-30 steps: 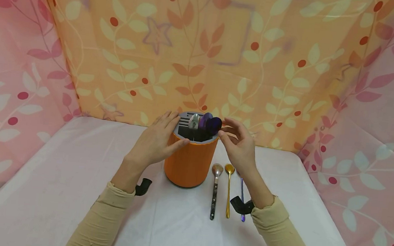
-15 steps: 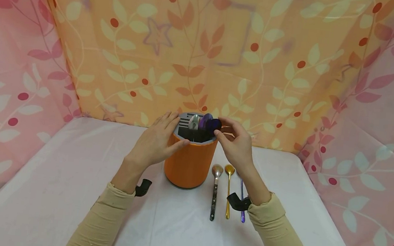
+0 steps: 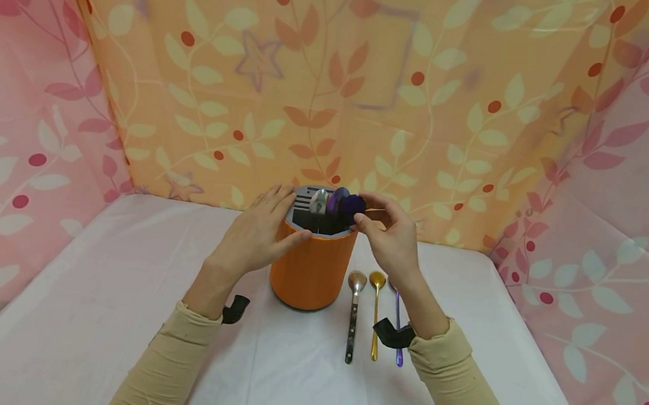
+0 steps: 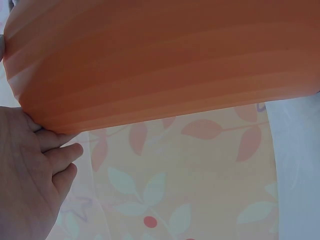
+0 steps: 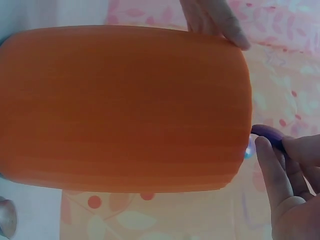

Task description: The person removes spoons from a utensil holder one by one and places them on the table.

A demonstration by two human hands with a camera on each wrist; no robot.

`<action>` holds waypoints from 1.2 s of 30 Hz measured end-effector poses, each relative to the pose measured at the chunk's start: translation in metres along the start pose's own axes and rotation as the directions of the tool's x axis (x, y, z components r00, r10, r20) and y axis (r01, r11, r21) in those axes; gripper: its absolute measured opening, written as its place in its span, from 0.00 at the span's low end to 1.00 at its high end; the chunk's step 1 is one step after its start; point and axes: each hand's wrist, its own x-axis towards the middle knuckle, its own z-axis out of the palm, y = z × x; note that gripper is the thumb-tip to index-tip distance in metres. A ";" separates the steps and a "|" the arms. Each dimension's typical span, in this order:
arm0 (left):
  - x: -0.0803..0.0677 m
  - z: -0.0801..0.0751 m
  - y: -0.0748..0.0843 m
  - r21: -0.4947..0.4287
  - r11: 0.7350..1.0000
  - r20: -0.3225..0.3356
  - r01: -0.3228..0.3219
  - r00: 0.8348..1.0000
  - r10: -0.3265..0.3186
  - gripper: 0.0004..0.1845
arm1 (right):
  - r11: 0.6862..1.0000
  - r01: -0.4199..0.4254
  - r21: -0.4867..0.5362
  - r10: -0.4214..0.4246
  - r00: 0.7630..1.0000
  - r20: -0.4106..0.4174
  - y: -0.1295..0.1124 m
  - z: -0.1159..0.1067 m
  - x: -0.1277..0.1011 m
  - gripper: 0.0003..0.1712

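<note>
An orange utensil holder with a grey slotted top stands upright on the table. My left hand rests against its left side and rim, thumb along the front and fingers fairly straight. In the left wrist view, fingers touch the holder's side. At the right of the rim, my right hand pinches a dark purple spoon by its head; its handle is hidden in the holder. The right wrist view shows this spoon between thumb and fingers. A purple spoon and a silver spoon stand beside it.
On the white-covered table, right of the holder, lie a dark-handled spoon, a gold spoon and a violet spoon, partly under my right wrist. Patterned cloth walls stand behind and at both sides.
My right hand has moved slightly left, its fingers closing in on the dark purple spoon's head, which shifts slightly. The left hand and holder stay in place.
</note>
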 end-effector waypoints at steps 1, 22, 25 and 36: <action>0.000 0.000 0.000 0.001 1.000 0.000 0.001 1.000 -0.001 0.51 | 1.000 -0.004 0.007 0.004 1.000 -0.006 -0.001 -0.001 0.000 0.22; -0.002 0.000 0.000 0.023 1.000 0.000 -0.008 1.000 0.008 0.51 | 0.936 0.132 0.326 -0.062 0.974 -0.217 -0.018 -0.022 -0.005 0.23; -0.002 0.000 0.000 0.024 1.000 0.004 -0.007 1.000 0.007 0.51 | 0.922 0.143 0.360 -0.052 0.966 -0.252 -0.019 -0.028 -0.005 0.22; -0.001 0.001 -0.001 0.023 1.000 0.009 0.000 1.000 0.000 0.52 | 0.794 0.223 0.565 0.012 0.924 -0.383 -0.018 -0.056 -0.005 0.25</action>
